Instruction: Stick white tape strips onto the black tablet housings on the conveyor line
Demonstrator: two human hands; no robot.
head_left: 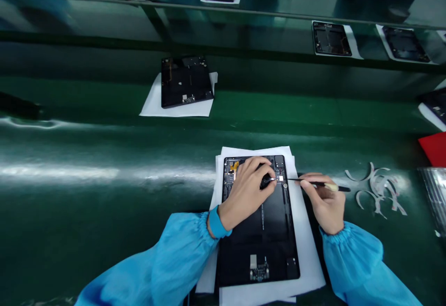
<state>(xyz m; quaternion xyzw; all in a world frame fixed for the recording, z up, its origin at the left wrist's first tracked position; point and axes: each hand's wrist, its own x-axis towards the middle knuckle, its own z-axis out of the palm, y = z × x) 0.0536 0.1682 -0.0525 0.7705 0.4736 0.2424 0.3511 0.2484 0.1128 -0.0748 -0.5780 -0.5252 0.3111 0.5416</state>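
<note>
An opened black tablet (272, 231) lies on white paper sheets (306, 250), its inner parts facing up. Over its upper part is my left hand (249, 183), with thumb and index finger pinched together. A small dark thing with a shiny tip (267, 181) shows at those fingers; its kind I cannot make out. My right hand (324, 199), at the tablet's right edge, is closed on a thin black pointed tool (318, 184) with a pale band. The tool's tip points left, close to a small white square (280, 178) near the tablet's upper right corner.
Curled white strips (381, 187) lie on the green bench to the right, near clear plastic (434, 194) and a red item (435, 148). Another opened tablet (186, 81) rests on paper further back. More tablets (331, 39) sit on the raised glass shelf (244, 16).
</note>
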